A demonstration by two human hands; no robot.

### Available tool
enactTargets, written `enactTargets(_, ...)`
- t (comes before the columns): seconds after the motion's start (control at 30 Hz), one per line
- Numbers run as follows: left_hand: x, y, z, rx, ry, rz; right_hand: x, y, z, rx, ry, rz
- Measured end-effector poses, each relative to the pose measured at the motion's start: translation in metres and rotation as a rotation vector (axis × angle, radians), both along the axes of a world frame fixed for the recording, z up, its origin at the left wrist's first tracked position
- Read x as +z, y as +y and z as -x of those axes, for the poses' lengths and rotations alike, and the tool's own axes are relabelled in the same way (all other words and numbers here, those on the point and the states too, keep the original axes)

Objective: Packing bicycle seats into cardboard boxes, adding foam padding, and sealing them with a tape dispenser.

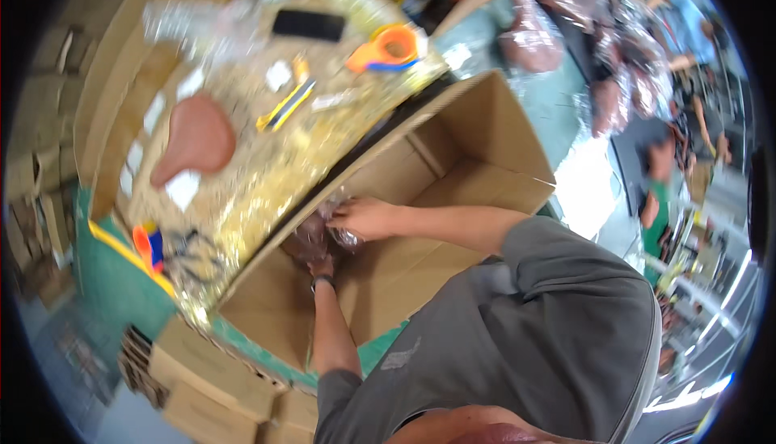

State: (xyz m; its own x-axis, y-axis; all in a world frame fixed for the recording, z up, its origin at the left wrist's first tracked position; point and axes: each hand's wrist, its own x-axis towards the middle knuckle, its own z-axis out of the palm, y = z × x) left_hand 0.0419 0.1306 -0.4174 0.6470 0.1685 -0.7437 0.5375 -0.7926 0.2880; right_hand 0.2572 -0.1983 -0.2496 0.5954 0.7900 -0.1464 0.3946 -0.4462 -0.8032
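Note:
Both of my hands reach down into an open cardboard box (505,181). At its left end is a brown bicycle saddle (305,239) wrapped in clear plastic. My right hand (365,217) is closed on the wrapping from the right, its fingers curled over the plastic. From the near side my left hand (321,267), with a dark band at the wrist, grips the same saddle; its fingertips are partly hidden. An unwrapped brown saddle (200,137) lies on the worktable beyond the box.
The worktable (242,112) also carries a yellow utility knife (287,106), a black phone (309,25), an orange tape dispenser (394,44) and clear plastic bags (202,27). Several plastic-wrapped saddles (533,40) are heaped at the far right. Flattened cardboard (210,367) stands at lower left.

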Motion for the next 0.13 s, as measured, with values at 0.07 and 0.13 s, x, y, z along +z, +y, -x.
enactTargets(0.07, 0.057, -0.131, -0.098, -0.035, -0.135, -0.270, 0.092, -0.163, -0.023, -0.349, -0.172, 0.038)
enactTargets(0.13, 0.128, -0.230, -0.164, -0.120, -0.452, 0.071, 0.147, -0.286, -0.022, -0.595, -0.266, 0.108)
